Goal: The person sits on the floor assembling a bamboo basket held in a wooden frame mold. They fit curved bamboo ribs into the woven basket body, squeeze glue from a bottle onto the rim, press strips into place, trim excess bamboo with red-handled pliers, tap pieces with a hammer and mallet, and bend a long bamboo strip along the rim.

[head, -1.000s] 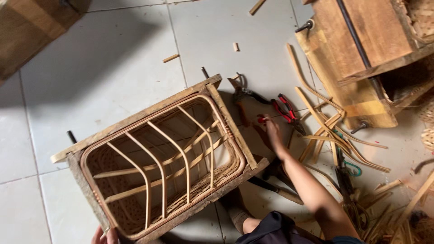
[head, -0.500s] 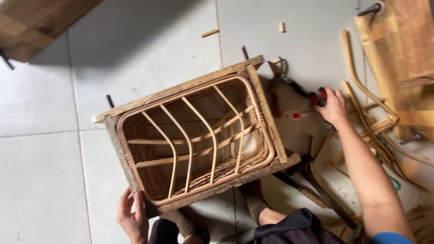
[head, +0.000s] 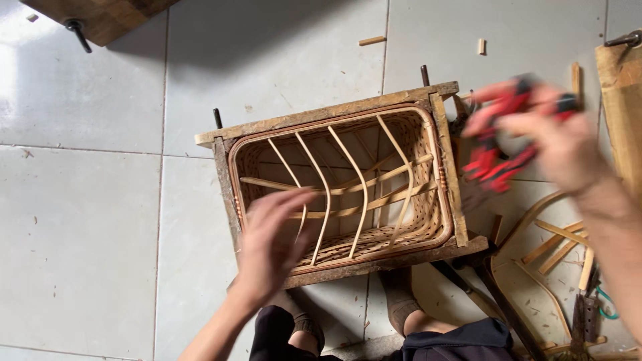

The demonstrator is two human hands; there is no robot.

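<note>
Rattan basket sits in a wooden frame on the tiled floor, between the person's feet. The left hand hovers over its near corner, fingers spread wide; the right hand, blurred, grips red-handled pliers just beside it

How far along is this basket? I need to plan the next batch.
Done: the woven basket sits in its wooden frame, with bent ribs across the opening. In hand: the right hand holds red-handled cutters; the left hand hovers over the ribs. Left: rib ends look untrimmed.
</note>
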